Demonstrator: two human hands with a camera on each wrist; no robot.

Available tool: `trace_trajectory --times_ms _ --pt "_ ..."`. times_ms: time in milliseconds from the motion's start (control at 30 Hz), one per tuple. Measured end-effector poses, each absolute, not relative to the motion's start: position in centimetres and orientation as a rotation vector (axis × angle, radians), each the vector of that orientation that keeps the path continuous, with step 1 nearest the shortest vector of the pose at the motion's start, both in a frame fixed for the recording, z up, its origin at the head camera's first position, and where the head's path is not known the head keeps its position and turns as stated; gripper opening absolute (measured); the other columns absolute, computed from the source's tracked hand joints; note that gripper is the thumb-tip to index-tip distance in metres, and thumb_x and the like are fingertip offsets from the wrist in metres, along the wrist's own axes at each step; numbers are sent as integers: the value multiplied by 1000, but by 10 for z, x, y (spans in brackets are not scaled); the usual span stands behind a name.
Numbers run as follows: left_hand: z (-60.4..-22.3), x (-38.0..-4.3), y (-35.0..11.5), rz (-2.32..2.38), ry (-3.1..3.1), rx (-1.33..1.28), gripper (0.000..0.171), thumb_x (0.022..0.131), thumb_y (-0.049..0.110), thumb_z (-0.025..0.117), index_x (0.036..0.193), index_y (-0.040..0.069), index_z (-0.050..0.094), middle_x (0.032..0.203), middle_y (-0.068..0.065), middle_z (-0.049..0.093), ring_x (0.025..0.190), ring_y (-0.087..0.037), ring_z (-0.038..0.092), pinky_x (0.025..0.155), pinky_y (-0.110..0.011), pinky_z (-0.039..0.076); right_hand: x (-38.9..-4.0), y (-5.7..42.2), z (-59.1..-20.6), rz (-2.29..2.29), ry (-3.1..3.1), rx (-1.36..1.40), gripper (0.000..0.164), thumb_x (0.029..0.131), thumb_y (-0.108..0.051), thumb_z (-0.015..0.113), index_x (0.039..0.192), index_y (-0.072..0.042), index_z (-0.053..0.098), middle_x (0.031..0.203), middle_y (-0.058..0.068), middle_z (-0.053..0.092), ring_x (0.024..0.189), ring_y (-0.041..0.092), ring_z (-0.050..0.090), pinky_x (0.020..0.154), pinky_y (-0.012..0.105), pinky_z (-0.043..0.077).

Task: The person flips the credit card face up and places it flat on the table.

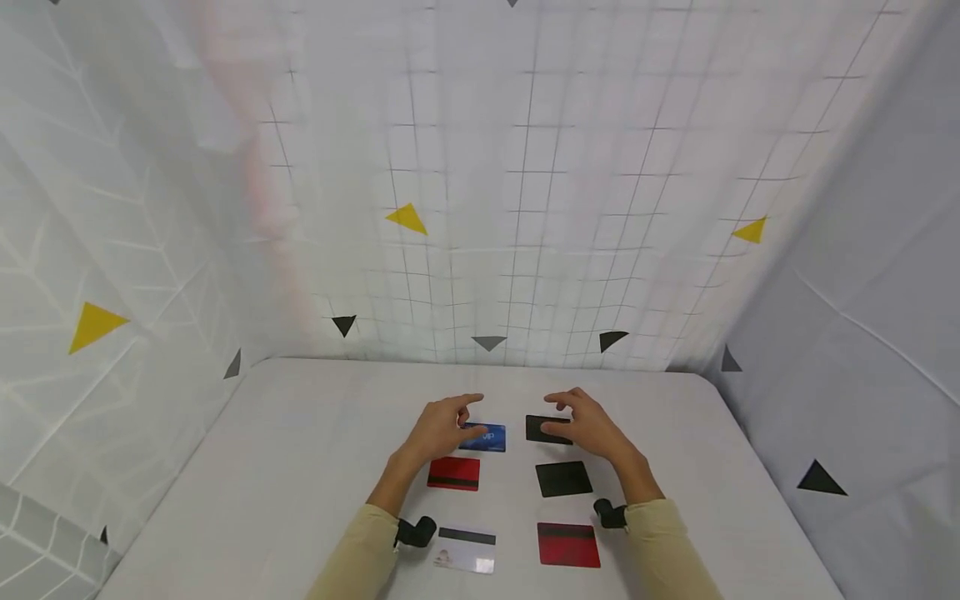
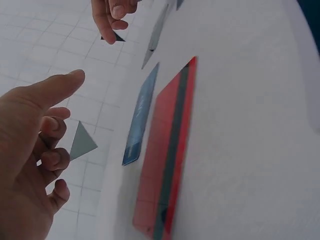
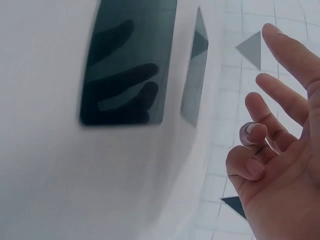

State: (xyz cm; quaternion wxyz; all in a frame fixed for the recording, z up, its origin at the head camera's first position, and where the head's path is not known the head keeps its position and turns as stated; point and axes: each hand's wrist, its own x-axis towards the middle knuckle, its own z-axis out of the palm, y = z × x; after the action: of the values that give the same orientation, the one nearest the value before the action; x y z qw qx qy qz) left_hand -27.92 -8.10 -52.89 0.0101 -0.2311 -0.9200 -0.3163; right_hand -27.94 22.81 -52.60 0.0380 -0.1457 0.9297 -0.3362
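Hovering fingers [image 1: 467, 400], blue card [image 1: 487, 442] clear of table edge [image 1: 420, 367]

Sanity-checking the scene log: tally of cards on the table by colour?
Blue card: 1
Black cards: 2
Red cards: 2
White card: 1
Total: 6

Both hands [image 1: 441, 428] [image 1: 590, 425] hover over cards [image 1: 493, 438]; six lie on a white table [image 1: 285, 475].
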Motion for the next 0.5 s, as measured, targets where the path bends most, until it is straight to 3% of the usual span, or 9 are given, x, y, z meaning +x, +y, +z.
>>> trace_trajectory --times_ms 233,500 --pt "-532 -281 -61 -882 -2919 -813 60 88 40 77 139 14 61 67 10 50 60 -6 42 62 -28 36 -283 238 -536 -949 2844 -351 64 84 -40 80 137 -10 60 103 8 58 85 21 51 69 35 44" --pt "-539 -289 -21 -692 -3015 -838 61 87 46 76 140 19 60 70 13 53 66 -4 48 82 -39 43 -285 254 -544 -846 2835 -260 68 79 -39 85 136 -12 61 98 7 57 84 20 50 69 35 42"
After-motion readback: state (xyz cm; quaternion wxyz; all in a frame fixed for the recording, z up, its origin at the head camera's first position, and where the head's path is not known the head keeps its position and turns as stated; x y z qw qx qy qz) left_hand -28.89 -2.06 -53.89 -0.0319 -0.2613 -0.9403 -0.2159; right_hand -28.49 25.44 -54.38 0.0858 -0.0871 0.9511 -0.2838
